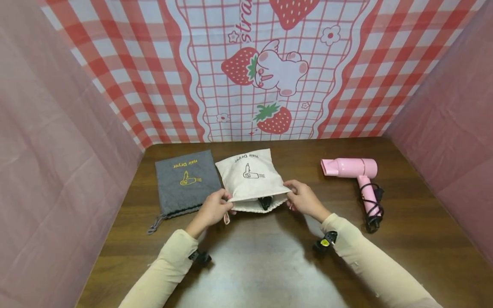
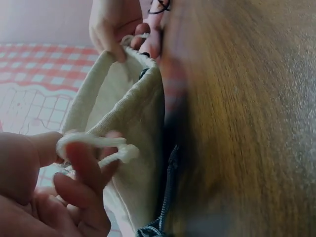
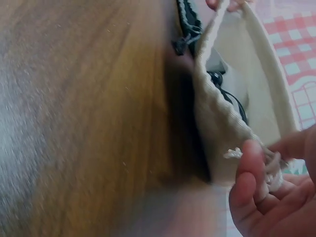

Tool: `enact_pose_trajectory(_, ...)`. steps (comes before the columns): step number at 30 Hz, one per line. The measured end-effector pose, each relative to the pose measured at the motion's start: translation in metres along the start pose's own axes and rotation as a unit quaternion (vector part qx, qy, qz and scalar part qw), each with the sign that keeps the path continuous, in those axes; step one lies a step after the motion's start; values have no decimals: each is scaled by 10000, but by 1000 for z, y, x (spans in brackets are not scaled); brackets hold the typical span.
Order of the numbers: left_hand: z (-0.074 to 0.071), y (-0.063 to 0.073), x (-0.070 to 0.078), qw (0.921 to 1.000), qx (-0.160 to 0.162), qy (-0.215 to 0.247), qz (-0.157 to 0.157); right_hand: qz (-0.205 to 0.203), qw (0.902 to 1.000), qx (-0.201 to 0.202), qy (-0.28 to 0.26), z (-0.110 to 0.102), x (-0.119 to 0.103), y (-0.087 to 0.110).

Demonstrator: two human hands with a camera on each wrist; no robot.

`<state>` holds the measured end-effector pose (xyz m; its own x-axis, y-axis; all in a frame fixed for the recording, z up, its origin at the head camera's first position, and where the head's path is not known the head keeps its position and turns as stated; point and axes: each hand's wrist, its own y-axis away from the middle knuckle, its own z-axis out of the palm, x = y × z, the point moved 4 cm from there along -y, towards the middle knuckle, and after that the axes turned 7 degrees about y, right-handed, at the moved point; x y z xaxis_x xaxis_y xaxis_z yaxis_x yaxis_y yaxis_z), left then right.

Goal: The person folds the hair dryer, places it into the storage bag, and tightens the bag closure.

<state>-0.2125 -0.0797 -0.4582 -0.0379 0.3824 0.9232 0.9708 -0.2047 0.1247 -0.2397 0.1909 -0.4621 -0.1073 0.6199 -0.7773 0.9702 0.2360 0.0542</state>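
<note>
A white drawstring bag (image 1: 256, 175) printed "Hair Dryer" lies on the table, its mouth spread toward me. My left hand (image 1: 213, 208) pinches the left corner of the mouth, where a white cord loop (image 2: 94, 140) hangs over the fingers. At the opposite corner, my right hand (image 1: 306, 199) grips the rim and the knotted cord (image 3: 271, 165) between thumb and fingers. Inside the opening, a black plug (image 3: 216, 78) with a thin black cord (image 3: 237, 103) shows; whatever else the bag holds is hidden.
Left of the white bag lies a grey drawstring bag (image 1: 188, 182), also printed "Hair Dryer". A pink hair dryer (image 1: 350, 167) with its black cord (image 1: 371, 205) wound round the handle lies to the right. Pink cloth sides and a strawberry-patterned curtain (image 1: 265, 77) enclose the table (image 1: 262, 265).
</note>
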Motion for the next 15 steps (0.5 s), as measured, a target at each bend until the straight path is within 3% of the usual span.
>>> enact_pose_trajectory(3,0,0,-5,9977,-213,588,-265,-86,9995,-297,-38,-3,3,0)
enact_pose_trajectory(7,-4,0,-9,9951,-554,738,-350,-223,9971,-732,-57,-9,5,0)
enact_pose_trajectory(12,-14,1,-9,9951,-953,268,21,-329,9917,-1185,383,-17,5,4)
enact_pose_trajectory(15,-20,3,-8,9933,-1085,-290,277,-350,9859,-1416,819,-21,5,6)
